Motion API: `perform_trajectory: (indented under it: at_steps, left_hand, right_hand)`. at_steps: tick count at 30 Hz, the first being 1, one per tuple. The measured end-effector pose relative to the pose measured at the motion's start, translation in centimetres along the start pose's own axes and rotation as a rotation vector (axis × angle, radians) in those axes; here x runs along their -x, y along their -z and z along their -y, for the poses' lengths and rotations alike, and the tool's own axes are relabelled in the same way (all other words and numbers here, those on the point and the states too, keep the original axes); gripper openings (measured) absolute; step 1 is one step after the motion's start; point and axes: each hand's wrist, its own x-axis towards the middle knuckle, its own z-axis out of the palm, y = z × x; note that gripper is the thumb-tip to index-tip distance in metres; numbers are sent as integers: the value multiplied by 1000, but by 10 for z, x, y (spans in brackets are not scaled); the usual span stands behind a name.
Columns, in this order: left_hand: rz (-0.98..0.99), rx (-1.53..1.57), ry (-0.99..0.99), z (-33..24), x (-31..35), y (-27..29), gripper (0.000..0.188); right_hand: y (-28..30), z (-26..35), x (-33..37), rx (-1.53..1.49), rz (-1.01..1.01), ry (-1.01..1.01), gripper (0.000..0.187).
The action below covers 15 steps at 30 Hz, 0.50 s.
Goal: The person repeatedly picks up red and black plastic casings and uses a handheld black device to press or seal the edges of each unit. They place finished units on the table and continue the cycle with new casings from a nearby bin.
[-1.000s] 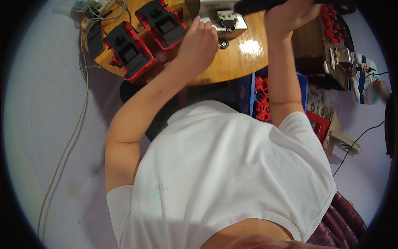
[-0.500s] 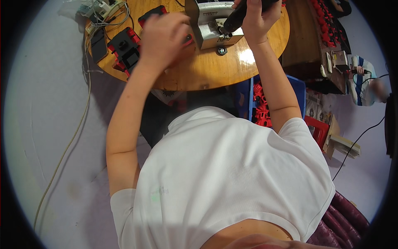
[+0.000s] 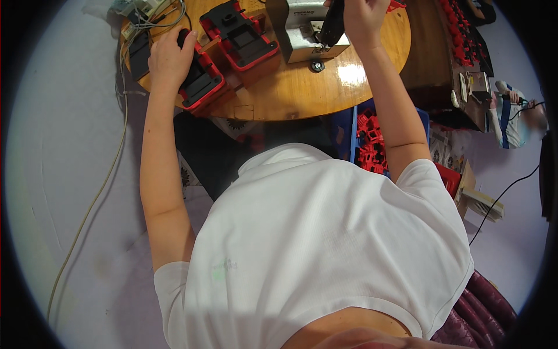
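Note:
My left hand (image 3: 170, 60) is closed around the far left part of a red-and-black plastic housing (image 3: 204, 80) lying on the round wooden table; the fingers cover that end. To its right lies a second red-and-black housing (image 3: 239, 36), untouched, with a dark recess facing up. My right hand (image 3: 364, 23) grips a black electric screwdriver (image 3: 333, 26), partly cut off by the upper edge. The screwdriver's tip points down into the front opening of a silver metal box (image 3: 301, 43), which looks like a screw feeder. Whether a screw sits on the tip is too small to tell.
A small dark round part (image 3: 317, 66) rests before the metal box. Tangled cables (image 3: 152, 22) and a dark flat object (image 3: 139, 56) occupy the table's left. Below its right edge stands a blue crate (image 3: 353, 136) of red parts (image 3: 372, 145). Another person (image 3: 511, 119) is at far right.
My left hand has moved left onto the nearer housing, uncovering the second one, which now lies farther right. My right hand stays by the metal box, holding the screwdriver more upright.

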Motion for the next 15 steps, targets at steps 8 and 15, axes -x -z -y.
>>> perform_trajectory:
  at_steps: [8, 15]
  left_hand:
    - [-25, -5, -10, 1, 1, -3, 59]
    - [15, -34, 42, 2, 0, -5, 61]
  right_hand:
    - [-75, 33, 2, -488, -49, 131, 41]
    - [-101, 31, 12, -467, 22, 183, 42]
